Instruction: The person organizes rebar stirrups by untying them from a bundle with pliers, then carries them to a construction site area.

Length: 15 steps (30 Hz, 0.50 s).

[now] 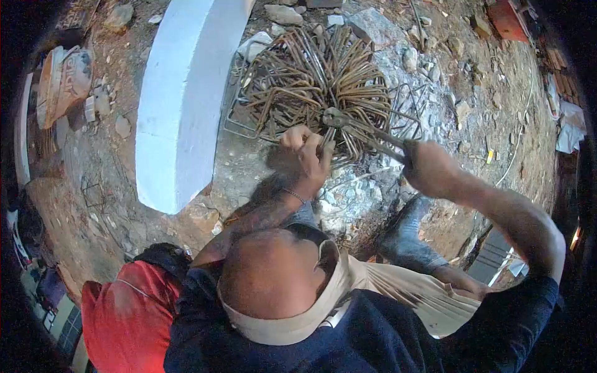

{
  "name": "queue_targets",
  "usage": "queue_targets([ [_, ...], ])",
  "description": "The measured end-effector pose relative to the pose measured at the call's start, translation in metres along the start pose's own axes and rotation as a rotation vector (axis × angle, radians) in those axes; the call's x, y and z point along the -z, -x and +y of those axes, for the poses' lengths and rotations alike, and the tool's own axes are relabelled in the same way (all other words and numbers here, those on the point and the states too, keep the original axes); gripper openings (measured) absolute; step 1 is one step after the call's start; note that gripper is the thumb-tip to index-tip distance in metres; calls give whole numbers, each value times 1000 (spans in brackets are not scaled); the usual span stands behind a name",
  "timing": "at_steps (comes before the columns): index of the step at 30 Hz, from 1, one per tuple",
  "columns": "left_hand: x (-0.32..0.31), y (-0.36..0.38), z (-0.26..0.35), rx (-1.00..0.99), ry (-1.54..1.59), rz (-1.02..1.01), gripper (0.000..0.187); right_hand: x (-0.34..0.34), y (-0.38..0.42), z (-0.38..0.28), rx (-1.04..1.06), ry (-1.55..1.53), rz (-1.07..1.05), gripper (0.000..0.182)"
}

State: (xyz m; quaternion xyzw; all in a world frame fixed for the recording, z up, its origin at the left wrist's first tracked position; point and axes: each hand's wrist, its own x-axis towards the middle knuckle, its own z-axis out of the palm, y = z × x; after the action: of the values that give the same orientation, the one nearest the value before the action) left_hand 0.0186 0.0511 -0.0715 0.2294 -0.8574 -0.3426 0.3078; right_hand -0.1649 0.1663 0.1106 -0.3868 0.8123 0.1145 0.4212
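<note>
My right hand (429,169) is closed round the handles of long metal pincers (373,135), which slant up and left. Their jaws rest over the middle of a heap of bent, rusty steel bars (305,81). Just below the jaws, at the heap's lower edge, my left hand (308,155) has its fingers wrapped round a bar (326,144); part of that bar is hidden by the fingers. The heap lies on rough ground, its bars fanning outward in loops and bent ends.
A long pale block (177,105) lies left of the heap. Stones and rubble (348,202) surround the bars. An orange container (65,87) is at far left. A head with a beige cloth (280,329) and a red garment (130,317) are at the bottom.
</note>
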Motion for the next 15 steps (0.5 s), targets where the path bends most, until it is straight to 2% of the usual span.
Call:
queue_targets([
  [1,8,-4,3,4,-8,11,29,-7,0,1,19,-148,-69,21],
  [2,15,-9,5,31,-41,-33,32,-19,-3,2,-2,-170,-34,20],
  [3,20,-14,6,65,-74,-81,34,-37,-5,14,115,-203,41,19],
  [4,21,-15,6,138,-43,-103,49,-44,-5,12,52,-320,-4,18],
  [5,19,-15,5,145,-43,-113,49,-50,-6,11,-19,-441,-46,18],
  [7,16,-19,4,203,91,-118,70,-74,-15,20,11,-482,-22,17],
  [8,18,-21,4,197,-17,-268,89,-84,-21,26,48,-516,7,17],
  [9,17,-21,2,210,-26,-272,89,-89,-28,30,56,-519,-7,17],
  [11,16,-22,-2,181,-6,-287,91,-103,-40,38,80,-608,-37,30],
  [12,18,-22,-2,178,18,-313,92,-112,-46,40,140,-700,25,35],
  [15,17,-23,3,265,16,-369,94,-126,-63,54,217,-681,-9,38],
])
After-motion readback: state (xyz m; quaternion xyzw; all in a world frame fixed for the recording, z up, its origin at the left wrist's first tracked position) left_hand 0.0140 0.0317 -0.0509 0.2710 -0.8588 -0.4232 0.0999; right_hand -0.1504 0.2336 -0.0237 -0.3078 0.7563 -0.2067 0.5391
